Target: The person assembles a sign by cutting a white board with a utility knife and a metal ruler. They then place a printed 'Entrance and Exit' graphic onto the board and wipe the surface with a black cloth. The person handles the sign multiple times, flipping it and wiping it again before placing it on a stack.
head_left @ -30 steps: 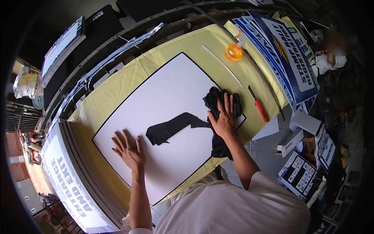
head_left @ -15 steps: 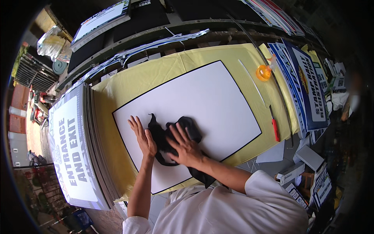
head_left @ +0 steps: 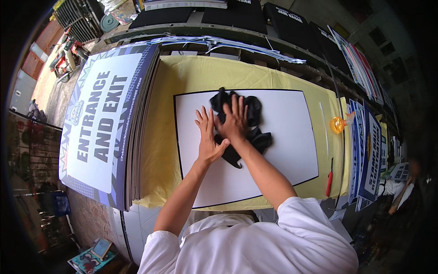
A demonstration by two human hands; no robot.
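Note:
A white board [head_left: 283, 150] with a thin black border lies flat in front of me. My right hand [head_left: 233, 124] presses down on a bunched black cloth [head_left: 253, 109] over the board's upper left part, fingers spread. Loose folds of the cloth trail below that hand toward the board's middle. Just left of it, my left hand [head_left: 211, 142] lies flat on the white surface with its fingers stretched out. The left thumb comes close to the right wrist; whether it touches the cloth cannot be made out.
Yellow sheeting [head_left: 164, 150] lies under the board. A stack of printed boards [head_left: 109, 132] rises at the left. To the right are a red-handled cutter [head_left: 329, 183], an orange spray bottle [head_left: 337, 124], a thin white strip [head_left: 324, 118] and more printed boards [head_left: 370, 150]. Thin strips [head_left: 237, 44] line the far edge.
My right hand has pushed the black cloth away from me, to the board's upper left part. My left hand stays flat on the board near the left edge. The whole view has turned.

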